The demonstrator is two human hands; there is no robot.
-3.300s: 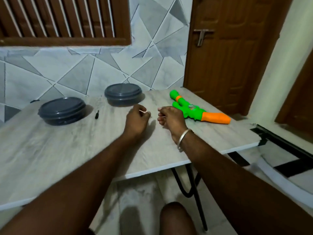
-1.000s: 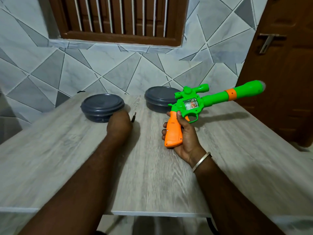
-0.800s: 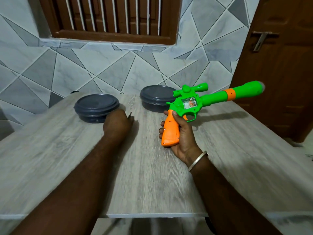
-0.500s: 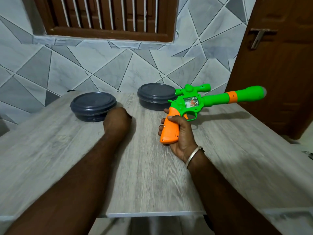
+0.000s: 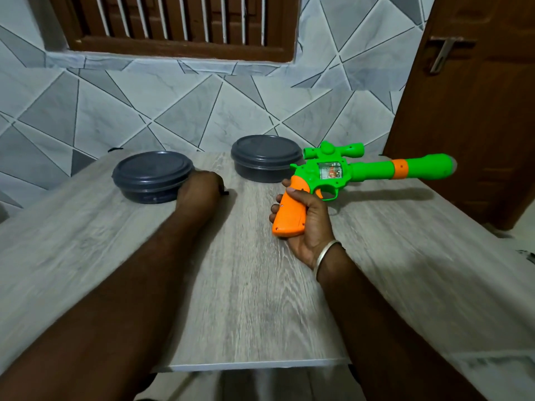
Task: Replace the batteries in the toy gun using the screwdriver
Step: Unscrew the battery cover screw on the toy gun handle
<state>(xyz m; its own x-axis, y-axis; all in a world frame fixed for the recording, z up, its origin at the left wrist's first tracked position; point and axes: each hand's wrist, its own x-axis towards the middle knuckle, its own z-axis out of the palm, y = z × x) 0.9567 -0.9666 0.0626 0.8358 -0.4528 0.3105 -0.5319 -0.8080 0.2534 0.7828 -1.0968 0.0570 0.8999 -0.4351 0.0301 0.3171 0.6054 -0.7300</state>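
The right hand grips the toy gun by its orange handle: the thumb lies across the near face of the handle and the fingertips wrap round its far side. The toy gun is held clear of the counter, with the handle pointing down toward the person and the green barrel, which carries an orange band, extending level to the right toward the door. A green scope sits on top of the body, and the toy gun casts a shadow on the counter below it. A metal bracelet encircles the right wrist. The left hand rests knuckles-up on the counter just beside the nearer dark round container, with its fingers curled down and hidden behind the back of the hand. A short dark tip, the screwdriver, projects from the right edge of that hand at counter level; it cannot be told whether the fingers actually pinch it or merely cover it. A second dark round container, lidded like the first, stands farther back, directly behind the toy gun's body. Behind the counter is a wall of grey angular tiles, with a barred wooden window above.
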